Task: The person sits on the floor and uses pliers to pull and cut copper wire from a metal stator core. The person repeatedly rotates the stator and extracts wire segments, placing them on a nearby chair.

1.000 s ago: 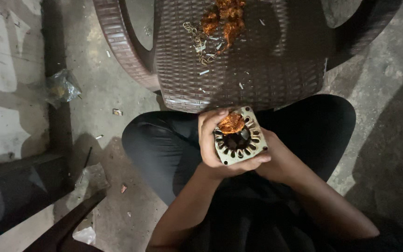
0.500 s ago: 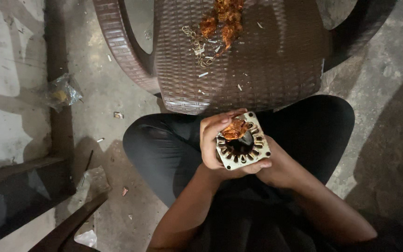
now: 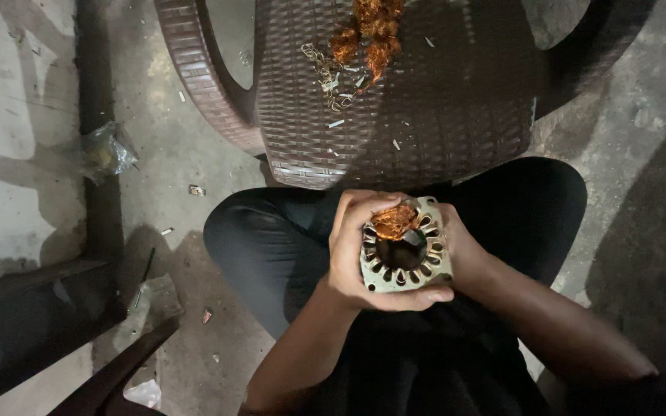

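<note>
concrete floor [image 3: 179,162] underneath, grey and littered with small scraps. on it, a brown woven plastic chair [image 3: 425,100], seat facing the camera, filling the upper middle. below the chair, knees in black trousers [image 3: 271,239], bent. on the chair seat, a heap of copper wire clumps [image 3: 368,31] with a few loose pale wire loops just beside. to the far left, a crumpled clear plastic bag [image 3: 105,150] on the floor, well apart from everything else. above the lap, a square metal motor stator [image 3: 404,248], slotted ring inward, a tuft of copper winding [image 3: 393,222] at its top edge. left hand [image 3: 360,254] wrapped around the stator's left side and bottom, fingers curled tight on it. right hand [image 3: 460,246] mostly hidden behind the stator's right edge, pressed against it; finger spread impossible to tell.
</note>
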